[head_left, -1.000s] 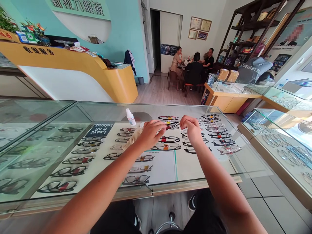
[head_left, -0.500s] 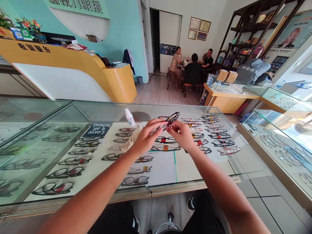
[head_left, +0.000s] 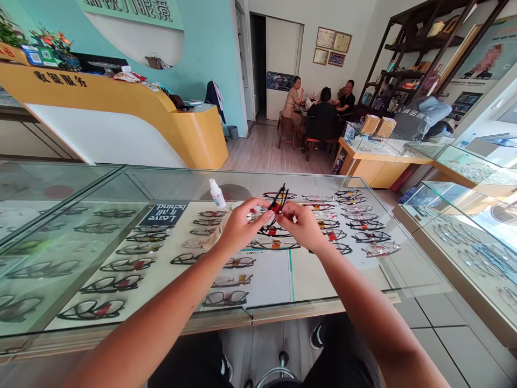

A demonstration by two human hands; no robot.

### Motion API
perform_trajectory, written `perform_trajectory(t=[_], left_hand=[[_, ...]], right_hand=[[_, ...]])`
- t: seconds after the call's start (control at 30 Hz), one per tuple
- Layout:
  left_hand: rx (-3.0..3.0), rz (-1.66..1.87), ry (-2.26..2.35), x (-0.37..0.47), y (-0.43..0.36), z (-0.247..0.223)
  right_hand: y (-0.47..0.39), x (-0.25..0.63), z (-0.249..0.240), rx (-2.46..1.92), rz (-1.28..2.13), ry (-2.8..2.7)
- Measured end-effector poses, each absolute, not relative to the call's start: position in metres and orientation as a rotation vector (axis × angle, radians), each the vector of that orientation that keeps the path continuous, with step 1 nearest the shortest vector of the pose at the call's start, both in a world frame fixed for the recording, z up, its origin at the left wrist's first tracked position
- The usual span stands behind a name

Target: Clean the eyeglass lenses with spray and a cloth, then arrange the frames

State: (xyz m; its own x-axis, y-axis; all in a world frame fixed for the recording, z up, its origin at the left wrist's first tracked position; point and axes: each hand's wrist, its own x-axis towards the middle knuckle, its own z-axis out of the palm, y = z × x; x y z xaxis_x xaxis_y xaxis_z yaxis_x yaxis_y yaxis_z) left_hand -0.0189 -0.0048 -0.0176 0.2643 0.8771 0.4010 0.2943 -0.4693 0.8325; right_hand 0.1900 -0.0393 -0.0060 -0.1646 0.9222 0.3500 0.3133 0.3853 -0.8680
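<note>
Above the glass counter [head_left: 339, 293], a dark pair of eyeglasses [head_left: 278, 200] with a red tag is pinched between my two hands. My left hand [head_left: 246, 220] is closed on one side of the frame. A pale cloth [head_left: 214, 237] hangs beneath that hand's palm side, partly hidden. On the other side, my right hand [head_left: 298, 220] grips the frame with thumb and fingers. The temples point up and away from me. Just beyond my left hand, a white bottle [head_left: 217, 193] stands upright on the glass.
Rows of eyeglasses [head_left: 370, 237] lie in the case under the glass. A yellow service desk [head_left: 204, 134] is at the far left. Several people [head_left: 323, 116] sit at a table in the back. More display cases [head_left: 468, 237] line the right side.
The eyeglasses have turned in my fingers: the temples now point more upright, and the red tag shows. Both hands stay close together in nearly the same place.
</note>
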Motion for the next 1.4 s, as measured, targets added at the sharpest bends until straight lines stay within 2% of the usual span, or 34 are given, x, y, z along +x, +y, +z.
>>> perform_trajectory(t=[0.77,0.93,1.17,1.4], left_hand=[[1.801,1.215,1.118,-0.021,-0.002,-0.017],[1.694,1.248,1.145,-0.033,0.01,-0.018],[1.727,1.204,1.089,-0.037,0.014,-0.015],[1.561,1.176,0.972,-0.029,0.009,-0.016]], right_hand=[[-0.038,0.194,-0.004,-1.113,0.812,-1.68],[-0.034,0.21,-0.001,-1.335,0.578,-1.608],[-0.031,0.226,0.002,-1.49,-0.127,-1.612],[-0.038,0.214,-0.002,-1.295,-0.142,-1.75]])
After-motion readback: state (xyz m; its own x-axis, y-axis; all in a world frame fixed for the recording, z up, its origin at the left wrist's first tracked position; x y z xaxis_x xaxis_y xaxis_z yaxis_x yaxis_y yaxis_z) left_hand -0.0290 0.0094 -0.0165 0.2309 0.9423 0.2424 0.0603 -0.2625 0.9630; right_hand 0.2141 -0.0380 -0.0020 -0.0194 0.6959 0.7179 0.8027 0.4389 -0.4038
